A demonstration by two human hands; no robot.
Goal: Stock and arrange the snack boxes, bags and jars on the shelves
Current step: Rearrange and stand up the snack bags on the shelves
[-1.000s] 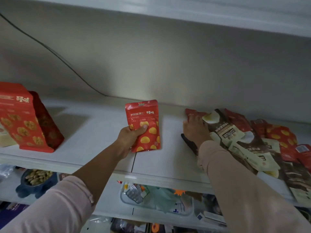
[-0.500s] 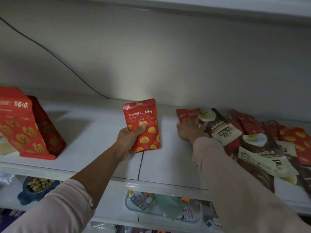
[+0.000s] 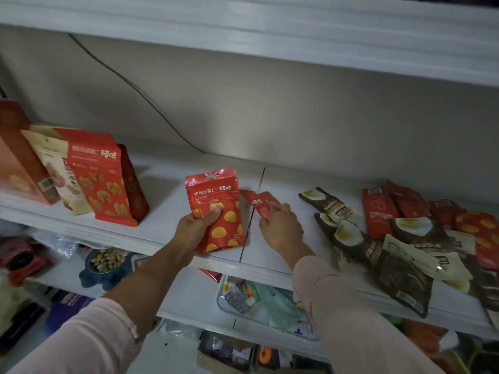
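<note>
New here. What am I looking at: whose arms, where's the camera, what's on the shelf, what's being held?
There is no machine here. A person stocks a shelf with bare hands. The one camera is worn on their head and looks forward and down, so both arms enter from the bottom of the picture. The left hand grips a red pouch with yellow dots, held upright at the front of the white shelf. The right hand grips a second red pouch close beside it. To the right lies a loose pile of brown and red bags. To the left stand larger red bags. On the shelf below sit a bowl of nuts and a clear tray.
</note>
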